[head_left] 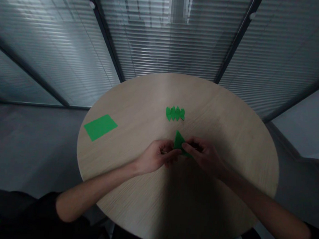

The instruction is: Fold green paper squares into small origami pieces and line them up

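Round wooden table [210, 101] backed by glass partitions with blinds [168, 43]. Flat green paper sheet [100, 127] is laid at far left. Further right, a zigzag-folded green paper strip [175, 113] is left on the tabletop, untouched. Beside it, a folded green paper triangle [178, 142] is pinched above the table between the left hand [156, 158] and right hand [202, 156], held together.
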Motion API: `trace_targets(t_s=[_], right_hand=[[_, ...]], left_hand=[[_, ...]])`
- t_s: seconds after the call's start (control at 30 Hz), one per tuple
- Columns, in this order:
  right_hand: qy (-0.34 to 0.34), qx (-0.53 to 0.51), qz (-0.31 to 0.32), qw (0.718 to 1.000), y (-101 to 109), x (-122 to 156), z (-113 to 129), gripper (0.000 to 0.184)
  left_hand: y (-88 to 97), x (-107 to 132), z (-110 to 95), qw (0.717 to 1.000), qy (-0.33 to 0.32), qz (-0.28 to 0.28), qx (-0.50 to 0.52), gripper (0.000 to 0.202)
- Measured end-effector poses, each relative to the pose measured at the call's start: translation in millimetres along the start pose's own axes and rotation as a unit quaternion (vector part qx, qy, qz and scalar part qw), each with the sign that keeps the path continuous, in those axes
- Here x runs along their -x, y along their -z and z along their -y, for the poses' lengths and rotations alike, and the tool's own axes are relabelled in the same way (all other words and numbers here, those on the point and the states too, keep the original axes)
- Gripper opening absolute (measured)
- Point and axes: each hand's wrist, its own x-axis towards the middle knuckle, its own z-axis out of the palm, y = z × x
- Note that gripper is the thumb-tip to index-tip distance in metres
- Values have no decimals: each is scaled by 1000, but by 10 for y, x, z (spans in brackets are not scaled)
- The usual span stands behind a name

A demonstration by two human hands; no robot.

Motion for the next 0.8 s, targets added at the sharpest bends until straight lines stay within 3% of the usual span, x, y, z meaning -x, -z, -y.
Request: trace_targets(t_s=[0.33,0.57,0.8], right_hand=[[21,-16,-60,998,-18,-9,-5,33],[3,-21,-48,999,-25,11,-19,33],[-7,-16,-27,999,-6,2,-35,31]], left_hand=[[-4,12,-6,999,-8,-32,-6,31],[-6,-1,-33,999,-14,-20,23,42],[13,6,-26,999,0,9,34,39]])
